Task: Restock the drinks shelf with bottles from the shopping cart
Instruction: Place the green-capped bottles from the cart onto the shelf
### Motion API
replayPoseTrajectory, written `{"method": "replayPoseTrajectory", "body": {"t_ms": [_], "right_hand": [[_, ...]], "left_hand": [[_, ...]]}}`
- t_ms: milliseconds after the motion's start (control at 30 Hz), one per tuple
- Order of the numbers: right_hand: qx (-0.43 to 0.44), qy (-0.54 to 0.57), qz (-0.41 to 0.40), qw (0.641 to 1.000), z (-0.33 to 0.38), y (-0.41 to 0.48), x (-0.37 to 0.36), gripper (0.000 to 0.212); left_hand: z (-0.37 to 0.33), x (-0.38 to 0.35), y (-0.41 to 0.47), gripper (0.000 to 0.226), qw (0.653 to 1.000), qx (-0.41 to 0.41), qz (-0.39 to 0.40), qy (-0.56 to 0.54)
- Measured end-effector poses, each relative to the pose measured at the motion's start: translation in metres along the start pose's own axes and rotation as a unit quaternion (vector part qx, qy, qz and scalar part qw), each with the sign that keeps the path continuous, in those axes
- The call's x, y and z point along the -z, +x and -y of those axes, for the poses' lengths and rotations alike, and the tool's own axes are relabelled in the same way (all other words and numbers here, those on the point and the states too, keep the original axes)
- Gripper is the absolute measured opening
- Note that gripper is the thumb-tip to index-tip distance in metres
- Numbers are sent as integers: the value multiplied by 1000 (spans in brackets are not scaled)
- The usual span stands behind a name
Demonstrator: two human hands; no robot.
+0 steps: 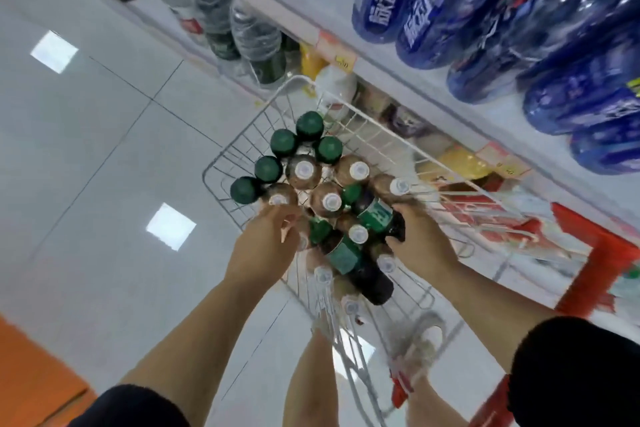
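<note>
- Right hand, fingers curled, grasps the green-labelled dark bottle near its base, likely to lift it from the shopping cart.
- Left hand: the fingers are hidden, so I cannot tell.

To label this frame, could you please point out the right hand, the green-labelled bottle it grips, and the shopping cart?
right hand [420,241], head view, on the back of the hand.
green-labelled bottle [375,217], head view, on its green label.
shopping cart [381,128], head view, on the shelf-side wire wall.

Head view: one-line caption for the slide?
Right hand grips a green-labelled bottle in the wire cart; left hand is down among the other bottles.
</note>
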State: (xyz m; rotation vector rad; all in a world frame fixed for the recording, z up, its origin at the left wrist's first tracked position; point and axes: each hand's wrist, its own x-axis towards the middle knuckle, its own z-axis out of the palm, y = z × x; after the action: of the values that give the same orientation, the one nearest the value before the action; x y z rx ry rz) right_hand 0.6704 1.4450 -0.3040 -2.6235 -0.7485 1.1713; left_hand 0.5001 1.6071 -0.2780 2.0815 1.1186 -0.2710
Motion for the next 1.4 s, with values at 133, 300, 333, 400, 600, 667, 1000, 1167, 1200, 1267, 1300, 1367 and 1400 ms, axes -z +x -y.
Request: {"method": "replayPoseTrajectory", "body": {"t_ms": [133,300,333,400,600,667,1000,1167,1200,1267,1300,1367,1400], "right_hand": [[4,-61,-25,998,0,14,-21,57],[6,-60,-69,996,2,18,-26,57],[5,-35,-58,998,2,16,-23,57],[5,14,-30,999,-1,10,-15,59],[28,145,-2,989,-8,-29,16,60],[24,181,-8,983,-7,-38,22,59],[18,261,-56,964,-9,-48,26,56],[19,279,-65,958,-12,-58,32,54],[18,284,-70,956,-12,-61,35,53],[21,293,-79,953,-11,-68,42,52],[24,299,-84,950,-9,-73,47,51],[30,317,-94,943,-4,-87,62,51],[36,326,-102,939,0,-96,72,51]], "left_hand": [[8,-17,10,24,997,-16,-10,69],[1,-26,9,27,986,-82,-32,141],[0,-26,10,29,986,-89,-26,141],[1,-28,15,32,983,-91,8,161],[-8,-45,27,40,963,-65,110,239],[-15,-51,30,39,965,-51,124,223],[-43,-36,4,24,991,-55,98,71],[-68,-17,-5,25,994,-67,64,59],[-73,-8,-8,26,995,-78,46,51],[-84,11,-14,29,993,-107,12,39],[-91,22,-18,32,992,-122,-1,37],[-111,45,-28,35,988,-151,-24,27],[-125,58,-35,36,985,-166,-37,14]]}}
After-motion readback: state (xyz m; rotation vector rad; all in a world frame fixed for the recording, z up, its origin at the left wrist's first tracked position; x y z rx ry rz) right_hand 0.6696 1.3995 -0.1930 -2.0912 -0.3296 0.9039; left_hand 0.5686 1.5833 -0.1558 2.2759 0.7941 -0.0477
